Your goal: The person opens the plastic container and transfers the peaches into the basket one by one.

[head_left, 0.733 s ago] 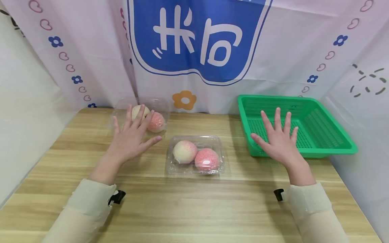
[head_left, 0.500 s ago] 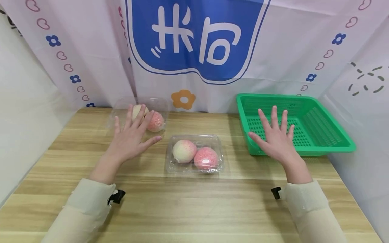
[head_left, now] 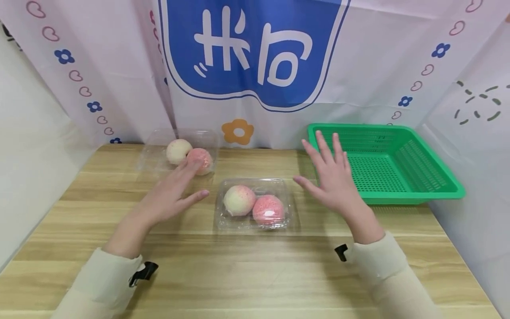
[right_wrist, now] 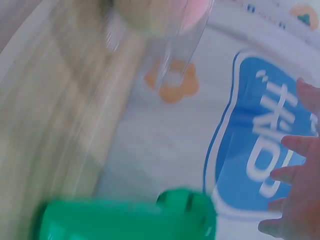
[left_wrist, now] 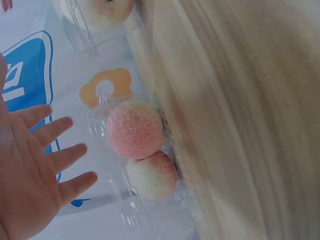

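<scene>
Across the back hangs a white cloth curtain (head_left: 119,66) printed with one large blue shield (head_left: 239,84), whose two white characters (head_left: 226,40) I cannot read with certainty. Columns of pink hearts and blue flowers run down either side, and one orange flower (head_left: 229,132) sits below the shield. Before the curtain stretches a pale wood-grain table (head_left: 239,274). At its far right stands one green plastic basket (head_left: 414,196) with a perforated floor and sides.

Two arms in off-white sleeves reach forward from the near edge. The right hand (head_left: 334,186) is raised, palm down, fingers straight and spread, overlapping the basket's left rim in the head view. The left hand (head_left: 169,197) is raised too, fingers straight and close together, thumb held out; the left wrist view shows a gap between its fingertips and the packs. Both hands are free of any grip.

Two clear plastic clamshell packs lie on the table: the nearer pack (head_left: 255,224) at the middle, between the hands, and the farther pack (head_left: 155,150) at the back left, beyond the left hand. Four round, peach-like balls fill them, two per pack: cream (head_left: 239,200) on the left, pink (head_left: 268,209) on the right.
</scene>
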Tool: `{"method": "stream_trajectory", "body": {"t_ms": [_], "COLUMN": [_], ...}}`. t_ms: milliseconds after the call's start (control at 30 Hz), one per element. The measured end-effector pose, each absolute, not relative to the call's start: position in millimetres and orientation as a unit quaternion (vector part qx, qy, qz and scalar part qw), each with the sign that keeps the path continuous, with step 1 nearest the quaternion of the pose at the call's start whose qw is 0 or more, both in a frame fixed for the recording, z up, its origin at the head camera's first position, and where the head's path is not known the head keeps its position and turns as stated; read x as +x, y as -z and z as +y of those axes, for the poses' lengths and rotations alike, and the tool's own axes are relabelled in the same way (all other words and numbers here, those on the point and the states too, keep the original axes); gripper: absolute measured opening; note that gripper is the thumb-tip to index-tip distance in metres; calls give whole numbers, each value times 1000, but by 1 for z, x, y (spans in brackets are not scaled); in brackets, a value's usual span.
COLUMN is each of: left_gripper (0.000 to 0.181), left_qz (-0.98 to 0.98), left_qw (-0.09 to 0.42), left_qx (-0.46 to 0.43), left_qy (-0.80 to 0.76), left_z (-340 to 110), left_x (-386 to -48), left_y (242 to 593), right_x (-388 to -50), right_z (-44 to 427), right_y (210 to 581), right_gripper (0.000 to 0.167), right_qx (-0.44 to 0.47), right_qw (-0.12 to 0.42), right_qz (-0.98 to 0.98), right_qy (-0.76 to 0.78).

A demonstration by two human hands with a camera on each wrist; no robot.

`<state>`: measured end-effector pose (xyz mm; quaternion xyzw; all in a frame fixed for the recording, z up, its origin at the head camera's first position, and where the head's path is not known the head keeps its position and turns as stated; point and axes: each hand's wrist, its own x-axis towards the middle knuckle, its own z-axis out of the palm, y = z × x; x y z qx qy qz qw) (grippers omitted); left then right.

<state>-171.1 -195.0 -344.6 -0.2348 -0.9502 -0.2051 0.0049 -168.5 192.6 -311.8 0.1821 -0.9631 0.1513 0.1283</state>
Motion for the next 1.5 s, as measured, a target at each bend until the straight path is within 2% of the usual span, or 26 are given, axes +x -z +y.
{"method": "stream_trajectory", "body": {"t_ms": [167,267,500,800,1133,1333,1500], "left_gripper": [72,70,84,89,86,88,83], "left_qz": [-941,-939,-944,-933,-918,-912,-902], "left_qw": [-8,-36,-52,-90,-123,-140,-150], "left_qx": [-260,-258,-254,-265,-270,-255,-253], "left_qy": [216,223,206,227,264,289,315], "left_z": [-195,-194,-189,-186,-179,-177,-177], "left_x": [-166,-163,-164,-167,-167,-165,-165], "left_y": [351,353,361,371,382,385,385], "right_x": [-164,-163,-160,-151,-145,-144,-147], "right_z": [165,150,118,92,81,80,78], "right_y": [310,313,330,350,364,369,371], "right_gripper": [81,78,64,62,70,69,68], "right_qx": [235,270,353,393,374,389,422], "right_qw": [146,144,89,61,7,41,124], "right_qz": [-950,-940,-921,-910,-924,-919,-898], "right_qy": [-145,-152,-139,-116,-75,-48,13]}}
